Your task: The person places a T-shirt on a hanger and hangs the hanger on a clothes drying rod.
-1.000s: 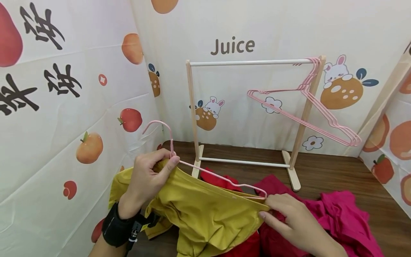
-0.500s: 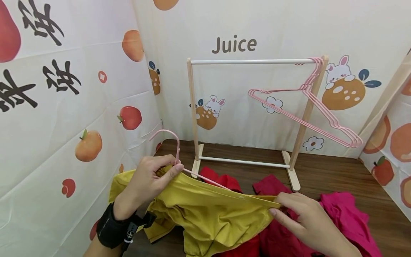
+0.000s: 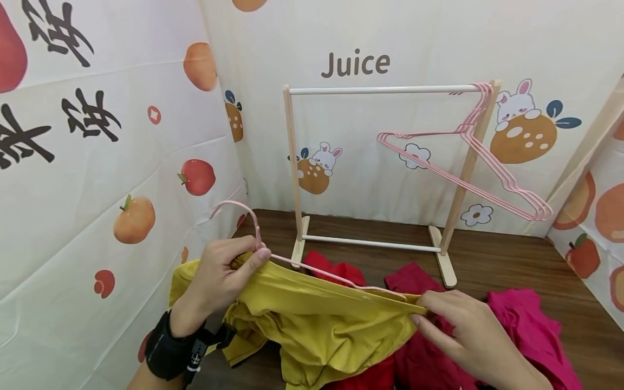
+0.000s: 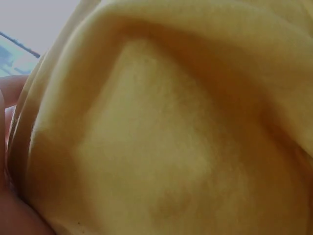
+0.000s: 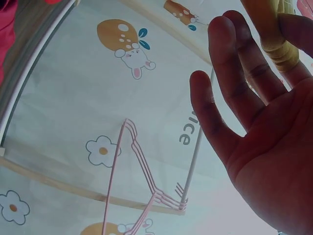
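Observation:
In the head view my left hand (image 3: 226, 276) pinches the neck of a pink clothes hanger (image 3: 312, 268) together with the edge of a yellow shirt (image 3: 322, 325). The hook curves up and left above that hand. One arm of the hanger runs down to the right along the shirt's opening, its tip just inside the cloth; the other arm is hidden. My right hand (image 3: 460, 330) pinches the right end of the opening between thumb and index finger, stretching the edge. Yellow cloth (image 4: 161, 132) fills most of the left wrist view. The right wrist view shows the other right fingers (image 5: 222, 54) extended.
A rack with a white rail (image 3: 375, 90) and wooden posts stands behind; several pink hangers (image 3: 468, 135) hang at its right end. On the brown table (image 3: 517, 260) lie red (image 3: 336, 268), dark red (image 3: 414, 279) and magenta (image 3: 526, 319) garments. Printed curtains (image 3: 146, 179) enclose the back and sides.
My right hand has drawn the shirt's edge to the right. The hanger dipped rightward into the opening, then its hook shifted back left and its right tip shows again.

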